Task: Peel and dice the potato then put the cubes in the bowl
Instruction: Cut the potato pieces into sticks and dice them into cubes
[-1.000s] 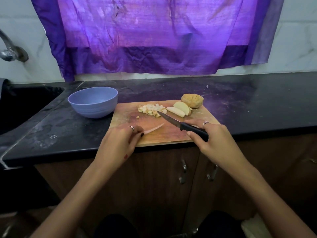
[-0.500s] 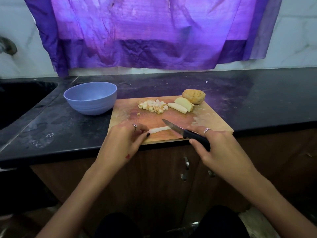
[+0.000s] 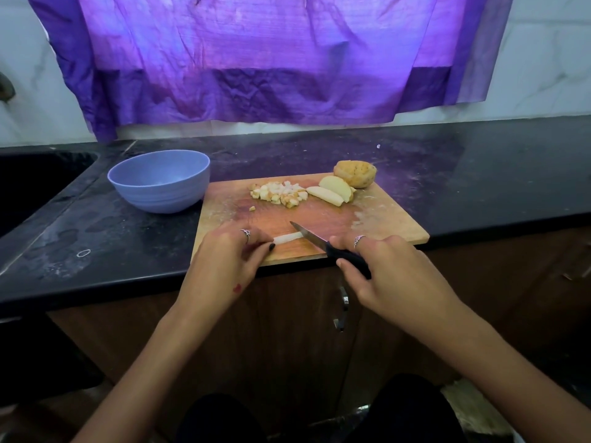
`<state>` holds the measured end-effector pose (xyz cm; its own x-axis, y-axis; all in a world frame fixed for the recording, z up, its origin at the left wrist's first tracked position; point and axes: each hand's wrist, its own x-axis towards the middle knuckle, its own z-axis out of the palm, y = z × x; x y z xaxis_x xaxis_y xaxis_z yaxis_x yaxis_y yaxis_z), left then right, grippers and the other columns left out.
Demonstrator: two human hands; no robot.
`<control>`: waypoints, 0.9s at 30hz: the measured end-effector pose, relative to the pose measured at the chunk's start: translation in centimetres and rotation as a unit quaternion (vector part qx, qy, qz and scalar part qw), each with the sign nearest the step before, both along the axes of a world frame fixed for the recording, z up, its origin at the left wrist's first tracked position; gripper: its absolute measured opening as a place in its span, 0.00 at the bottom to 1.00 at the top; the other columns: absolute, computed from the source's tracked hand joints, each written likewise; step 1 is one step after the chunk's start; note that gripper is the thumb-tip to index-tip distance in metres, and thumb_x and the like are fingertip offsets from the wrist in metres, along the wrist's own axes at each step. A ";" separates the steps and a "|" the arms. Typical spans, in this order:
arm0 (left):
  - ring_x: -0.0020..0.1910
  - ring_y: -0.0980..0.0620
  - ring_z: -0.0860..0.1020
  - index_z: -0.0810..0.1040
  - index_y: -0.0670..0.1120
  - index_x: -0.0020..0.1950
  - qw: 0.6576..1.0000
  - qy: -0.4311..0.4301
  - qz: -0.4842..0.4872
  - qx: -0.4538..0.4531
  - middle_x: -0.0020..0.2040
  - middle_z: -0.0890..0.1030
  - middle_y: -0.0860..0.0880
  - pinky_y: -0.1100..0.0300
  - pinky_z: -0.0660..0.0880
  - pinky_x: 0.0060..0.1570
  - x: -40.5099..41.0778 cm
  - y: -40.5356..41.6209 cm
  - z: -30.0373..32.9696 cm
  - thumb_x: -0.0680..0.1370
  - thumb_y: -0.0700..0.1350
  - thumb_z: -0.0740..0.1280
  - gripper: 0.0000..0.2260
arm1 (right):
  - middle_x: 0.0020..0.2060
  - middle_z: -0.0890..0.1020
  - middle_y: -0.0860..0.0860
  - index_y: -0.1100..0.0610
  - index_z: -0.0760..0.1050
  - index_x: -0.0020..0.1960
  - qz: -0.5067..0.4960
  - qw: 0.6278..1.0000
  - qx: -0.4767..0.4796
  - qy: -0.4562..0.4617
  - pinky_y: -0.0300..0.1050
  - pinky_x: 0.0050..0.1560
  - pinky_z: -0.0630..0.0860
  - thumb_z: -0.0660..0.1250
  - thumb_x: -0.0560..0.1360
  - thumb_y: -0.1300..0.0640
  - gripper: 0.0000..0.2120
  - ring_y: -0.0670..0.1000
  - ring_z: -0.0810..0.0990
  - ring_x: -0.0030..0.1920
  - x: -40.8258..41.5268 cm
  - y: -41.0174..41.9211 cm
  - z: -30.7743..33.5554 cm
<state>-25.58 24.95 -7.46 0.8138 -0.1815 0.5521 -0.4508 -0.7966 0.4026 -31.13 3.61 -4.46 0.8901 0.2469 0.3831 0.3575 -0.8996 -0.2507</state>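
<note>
Dicing is in hand: left hand (image 3: 228,257) pins a potato strip (image 3: 287,238), right hand (image 3: 388,274) grips the knife (image 3: 323,246), needing short crosswise cuts next.

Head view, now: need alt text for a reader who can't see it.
A person's left hand holds a pale potato strip on a wooden cutting board while the right hand grips a black-handled knife, blade at the strip's free end. Diced cubes, wedges and a larger potato piece lie at the board's far side; a blue bowl sits left of the board.
</note>
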 end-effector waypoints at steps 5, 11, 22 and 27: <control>0.46 0.49 0.79 0.85 0.47 0.50 1.000 -0.008 0.014 0.007 0.43 0.84 0.48 0.56 0.74 0.46 0.1 -0.2 0.0 0.75 0.44 0.72 0.06 | 0.52 0.81 0.47 0.45 0.66 0.70 -0.018 0.996 -0.065 -0.053 0.44 0.43 0.74 0.57 0.81 0.49 0.18 0.51 0.80 0.51 0.4 0.2 -0.5; 0.47 0.51 0.79 0.85 0.48 0.51 0.999 -0.011 0.030 0.003 0.46 0.84 0.49 0.57 0.74 0.48 0.1 -0.6 -0.3 0.75 0.45 0.71 0.07 | 0.44 0.82 0.45 0.47 0.74 0.63 -0.012 0.998 0.046 -0.052 0.41 0.38 0.69 0.63 0.78 0.49 0.14 0.51 0.81 0.46 -0.8 1.2 -1.5; 0.49 0.52 0.78 0.85 0.48 0.53 0.999 0.019 -0.012 0.029 0.48 0.83 0.51 0.61 0.70 0.48 0.2 0.2 0.2 0.76 0.43 0.70 0.07 | 0.51 0.80 0.49 0.43 0.60 0.73 -0.028 0.998 -0.033 -0.045 0.44 0.44 0.73 0.54 0.82 0.48 0.20 0.51 0.78 0.51 1.1 2.2 -0.9; 0.51 0.53 0.78 0.83 0.50 0.56 0.997 0.073 -0.011 0.034 0.53 0.82 0.52 0.66 0.68 0.48 0.2 0.9 0.9 0.77 0.41 0.68 0.10 | 0.46 0.81 0.44 0.46 0.71 0.66 -0.012 0.993 0.082 -0.081 0.33 0.35 0.68 0.62 0.79 0.50 0.16 0.45 0.78 0.44 0.3 1.8 -1.3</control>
